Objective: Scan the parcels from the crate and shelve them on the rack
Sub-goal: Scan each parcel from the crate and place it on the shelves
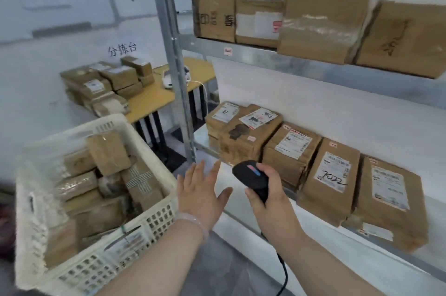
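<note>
My left hand [202, 190] is nearest to the lens. It is open, the palm turned down, the four fingers and the thumb straight and spread. It holds nothing. It hangs between the crate [158, 150] and the rack [176, 73], just beside the right rim of the crate, and I cannot tell whether it touches the rim. On this wrist there is one pale bracelet [194, 220].

My right hand [269, 199] is just beside the left one, a little apart. Its fingers are curled around one black scanner [251, 178] and grip it firmly by the handle. One dark cable [282, 271] runs down from the scanner, under the forearm.

The one white crate stands at the left and is full of brown parcels [106, 153]. They overlap and are blurred, so I cannot count them exactly.

On the rack I see two shelves. The upper shelf [289, 61] carries four big boxes [321, 27] in a row, touching each other. The lower shelf [398, 271] carries five stacks [330, 179] of flat parcels side by side, each with a white label on top.

Behind the rack post there is one wooden worktop [154, 100]. It carries one pile [103, 85] of more parcels, too blurred to count.
</note>
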Motion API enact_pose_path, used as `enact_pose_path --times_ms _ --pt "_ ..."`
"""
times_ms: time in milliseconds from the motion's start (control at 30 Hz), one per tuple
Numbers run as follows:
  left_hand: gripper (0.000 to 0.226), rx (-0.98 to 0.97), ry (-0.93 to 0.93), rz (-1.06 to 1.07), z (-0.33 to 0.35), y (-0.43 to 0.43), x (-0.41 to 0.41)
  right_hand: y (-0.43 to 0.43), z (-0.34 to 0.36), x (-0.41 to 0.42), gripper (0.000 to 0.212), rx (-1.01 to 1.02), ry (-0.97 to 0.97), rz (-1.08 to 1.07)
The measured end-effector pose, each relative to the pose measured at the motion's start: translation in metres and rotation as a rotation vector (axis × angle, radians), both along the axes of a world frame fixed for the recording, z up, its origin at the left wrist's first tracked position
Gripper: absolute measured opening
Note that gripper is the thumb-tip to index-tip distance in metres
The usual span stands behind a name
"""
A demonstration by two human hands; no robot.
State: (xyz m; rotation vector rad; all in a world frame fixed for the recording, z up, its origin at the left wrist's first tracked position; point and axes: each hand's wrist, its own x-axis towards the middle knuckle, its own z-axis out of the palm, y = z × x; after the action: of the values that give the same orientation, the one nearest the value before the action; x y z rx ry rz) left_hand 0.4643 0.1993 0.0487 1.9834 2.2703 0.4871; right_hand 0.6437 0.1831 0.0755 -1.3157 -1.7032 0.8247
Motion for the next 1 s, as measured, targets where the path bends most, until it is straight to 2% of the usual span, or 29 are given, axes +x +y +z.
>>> enact_pose_path --times_ms 267,400,600,733,1000 --pt "0.07 -0.023 -0.061 0.17 -0.001 -0.038 -0.174 0.002 -0.006 -0.169 0.05 -0.034 -0.013 0.155" --pt "0.07 -0.036 -0.107 0.239 -0.012 -0.051 -0.234 0.0 -0.012 -0.231 0.055 -0.06 -0.008 0.215" --pt "0.072 -0.134 -0.181 0.338 -0.033 -0.059 -0.292 0.012 -0.022 -0.289 0.062 -0.101 -0.059 0.272" --pt "0.072 -0.199 -0.242 0.397 -0.049 -0.054 -0.317 0.034 -0.035 -0.318 0.05 -0.13 -0.085 0.288" --pt "0.075 -0.372 -0.345 0.548 -0.085 -0.015 -0.356 0.104 -0.068 -0.359 0.05 -0.218 -0.127 0.346"
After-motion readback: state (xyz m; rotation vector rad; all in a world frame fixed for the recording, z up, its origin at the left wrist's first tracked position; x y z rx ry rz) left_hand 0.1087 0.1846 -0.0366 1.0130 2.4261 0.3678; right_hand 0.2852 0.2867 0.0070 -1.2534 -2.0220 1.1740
